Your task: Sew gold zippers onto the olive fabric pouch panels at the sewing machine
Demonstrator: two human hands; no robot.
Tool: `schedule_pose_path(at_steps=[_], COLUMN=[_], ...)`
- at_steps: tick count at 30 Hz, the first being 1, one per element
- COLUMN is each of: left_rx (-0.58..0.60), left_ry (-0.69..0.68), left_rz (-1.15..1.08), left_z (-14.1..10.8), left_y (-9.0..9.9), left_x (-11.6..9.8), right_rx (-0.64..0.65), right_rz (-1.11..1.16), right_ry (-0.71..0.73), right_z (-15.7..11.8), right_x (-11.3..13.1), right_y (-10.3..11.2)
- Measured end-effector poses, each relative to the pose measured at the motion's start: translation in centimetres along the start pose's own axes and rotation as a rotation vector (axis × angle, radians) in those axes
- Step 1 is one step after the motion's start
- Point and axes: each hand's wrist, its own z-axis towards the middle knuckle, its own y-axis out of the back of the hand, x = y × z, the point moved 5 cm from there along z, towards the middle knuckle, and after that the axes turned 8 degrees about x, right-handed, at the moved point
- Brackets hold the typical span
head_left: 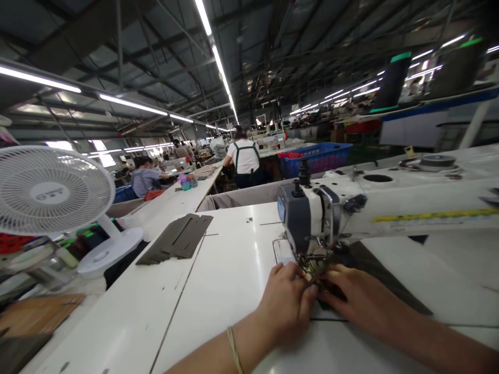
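Observation:
A white and dark-grey sewing machine [296, 218] stands in front of me on the white table. Close below its presser foot, my left hand [284, 301] has its fingers bent and pinched at the edge of a dark grey-brown fabric piece [384, 275]. On the other side of the needle area, my right hand [358, 298] grips the same fabric, thumb and fingers together. The fabric runs back under the machine arm to the right. My fingers and the machine's foot hide the stitching spot. A thin band circles my left wrist.
Grey cut pieces [179, 236] lie stacked left on the tabletop [226, 259]. A white fan [50, 192] stands further left. Beyond the table are a blue crate [315, 161], a seated co-worker in a white shirt [245, 156] and another in stripes [144, 176].

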Motion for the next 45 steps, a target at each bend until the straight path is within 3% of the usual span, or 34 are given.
schedule_pose_path(at_steps=[6,13,21,29,37,45], left_rx=[0.04,0.038,0.034,0.088,0.07,0.065], left_ry=[0.013,-0.039,-0.121,-0.131,-0.156,-0.182], left_rz=[0.039,0.17,0.232,0.219,0.189,0.198], left_z=[-0.2,-0.2,-0.4,0.7,0.9,0.9], left_y=[-0.4,-1.2,-0.3,-0.5,-0.7,-0.7], left_x=[0.1,0.0,-0.9,-0.6,-0.4,-0.4], right_rx=[0.033,-0.017,0.02,0.094,0.136,0.089], right_rz=[-0.046,0.075,0.004,-0.116,-0.176,-0.144], right_ry=[0.164,0.093,0.12,-0.077,-0.333,-0.334], right_z=[0.5,0.9,1.3,1.5,2.0,2.0], right_x=[-0.1,-2.9,-3.6,-3.4,-3.3,-4.0], right_y=[-0.2,0.0,0.0,-0.1,0.2,0.0])
